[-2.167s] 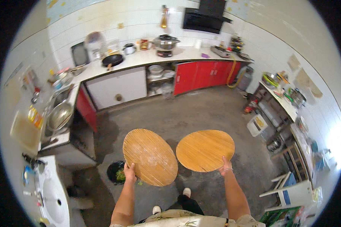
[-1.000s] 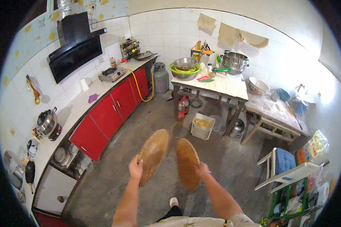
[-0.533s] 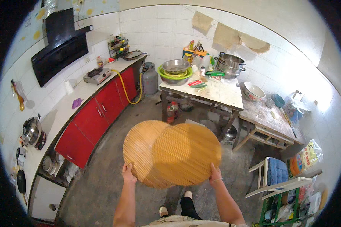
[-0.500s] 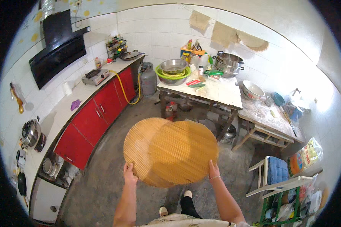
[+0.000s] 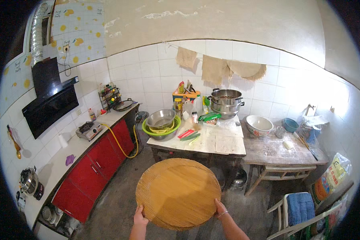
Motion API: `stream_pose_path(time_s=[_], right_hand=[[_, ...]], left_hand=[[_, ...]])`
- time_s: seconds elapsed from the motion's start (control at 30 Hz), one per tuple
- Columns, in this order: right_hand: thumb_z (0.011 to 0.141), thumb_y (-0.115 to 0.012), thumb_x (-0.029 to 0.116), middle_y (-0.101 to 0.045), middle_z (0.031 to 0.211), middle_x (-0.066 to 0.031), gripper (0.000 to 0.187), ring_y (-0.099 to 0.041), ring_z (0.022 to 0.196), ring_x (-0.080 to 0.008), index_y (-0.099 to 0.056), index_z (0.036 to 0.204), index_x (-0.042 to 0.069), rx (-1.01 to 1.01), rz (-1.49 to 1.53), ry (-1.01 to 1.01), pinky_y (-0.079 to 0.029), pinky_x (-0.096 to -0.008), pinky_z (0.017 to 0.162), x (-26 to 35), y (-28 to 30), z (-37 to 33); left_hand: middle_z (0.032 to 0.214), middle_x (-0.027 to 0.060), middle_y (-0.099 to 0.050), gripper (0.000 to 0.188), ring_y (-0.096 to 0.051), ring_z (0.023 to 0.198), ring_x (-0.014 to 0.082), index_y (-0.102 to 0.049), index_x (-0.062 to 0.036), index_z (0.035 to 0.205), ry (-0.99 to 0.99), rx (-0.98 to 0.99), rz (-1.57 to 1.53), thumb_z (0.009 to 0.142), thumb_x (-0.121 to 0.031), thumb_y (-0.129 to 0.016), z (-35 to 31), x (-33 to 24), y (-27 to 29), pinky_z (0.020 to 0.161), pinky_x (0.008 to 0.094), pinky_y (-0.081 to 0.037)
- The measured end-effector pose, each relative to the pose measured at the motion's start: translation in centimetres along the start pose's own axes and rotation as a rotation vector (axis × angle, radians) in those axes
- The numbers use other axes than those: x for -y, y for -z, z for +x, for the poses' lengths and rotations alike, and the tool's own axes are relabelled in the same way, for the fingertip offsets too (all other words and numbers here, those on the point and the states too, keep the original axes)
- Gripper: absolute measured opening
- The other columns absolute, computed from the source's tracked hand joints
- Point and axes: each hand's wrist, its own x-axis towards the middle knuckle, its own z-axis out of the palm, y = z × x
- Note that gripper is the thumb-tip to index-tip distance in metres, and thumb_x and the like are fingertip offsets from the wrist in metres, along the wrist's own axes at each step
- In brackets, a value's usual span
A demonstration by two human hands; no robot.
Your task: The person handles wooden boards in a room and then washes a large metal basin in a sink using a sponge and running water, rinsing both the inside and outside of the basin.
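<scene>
Between both hands I hold a round tan reed tray (image 5: 178, 194) out in front of me, over the floor. A second rim peeks out along its left edge, so two trays appear to lie nearly flush. My left hand (image 5: 140, 218) grips the lower left rim, thumb on top. On the lower right rim, my right hand (image 5: 220, 209) is closed, a bracelet at its wrist. Beyond the tray is a white-topped table (image 5: 232, 144) with a steel basin (image 5: 161, 118) in a green basin (image 5: 146, 130), green vegetables (image 5: 188, 135) and a steel steamer pot (image 5: 227, 105).
At the right, a low floury wooden table (image 5: 264, 150) bears a white enamel bowl (image 5: 260, 125), a dough lump (image 5: 287, 145) and a rolling pin (image 5: 300, 140). A chair with a blue cushion (image 5: 301, 209) stands nearer. Red cabinets (image 5: 94, 172) and a counter (image 5: 54, 164) run along the left.
The two trays, spread apart sideways before, now overlap almost fully. My hands have come closer together, and the view has tilted up toward the tables and wall.
</scene>
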Motion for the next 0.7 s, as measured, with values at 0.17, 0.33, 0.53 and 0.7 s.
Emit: stream_pose_path(time_s=[0.17, 0.33, 0.53, 0.7], right_hand=[[0.072, -0.067, 0.043, -0.05, 0.114, -0.0144, 0.072, -0.046, 0.108, -0.0274, -0.039, 0.121, -0.001, -0.088, -0.267, 0.021, -0.038, -0.045, 0.09, 2.8, -0.1, 7.0], [0.083, -0.056, 0.033, -0.052, 0.11, -0.0123, 0.047, -0.052, 0.099, -0.0276, -0.045, 0.117, 0.002, -0.283, -0.013, 0.218, -0.046, -0.0414, 0.078, 6.3, -0.3, 12.8], [0.081, -0.059, 0.029, -0.053, 0.111, -0.0112, 0.044, -0.055, 0.098, -0.0252, -0.046, 0.115, 0.003, -0.183, 0.06, 0.346, -0.047, -0.0403, 0.079, 15.4, -3.7, 7.0], [0.082, -0.058, 0.029, -0.054, 0.11, -0.0114, 0.043, -0.055, 0.096, -0.0261, -0.047, 0.115, 0.003, -0.402, 0.149, 0.552, -0.047, -0.0399, 0.079, 17.8, 0.0, 6.8]], left_hand=[[0.129, 0.0077, -0.037, 0.043, -0.041, 0.114, 0.0282, -0.029, -0.0087, 0.131, 0.043, 0.077, -0.09, 0.091, -0.02, -0.039, 4.5, -0.3, -2.8, 0.089, 0.0483, -0.038], [0.13, 0.0082, -0.035, 0.042, -0.039, 0.115, 0.0295, -0.028, -0.0099, 0.131, 0.12, 0.058, -0.015, 0.091, -0.018, -0.04, 11.6, 2.1, -7.2, 0.089, 0.0483, -0.039], [0.131, 0.0099, -0.033, 0.058, -0.035, 0.119, 0.0313, -0.023, -0.0125, 0.134, 0.3, 0.099, 0.095, 0.085, -0.018, -0.054, 17.5, 5.0, -17.6, 0.093, 0.0495, -0.034], [0.127, 0.0102, -0.039, 0.055, -0.038, 0.116, 0.0309, -0.03, -0.0117, 0.13, 0.333, 0.53, 0.1, 0.083, -0.021, -0.056, 20.1, 8.0, -26.2, 0.093, 0.049, -0.033]])
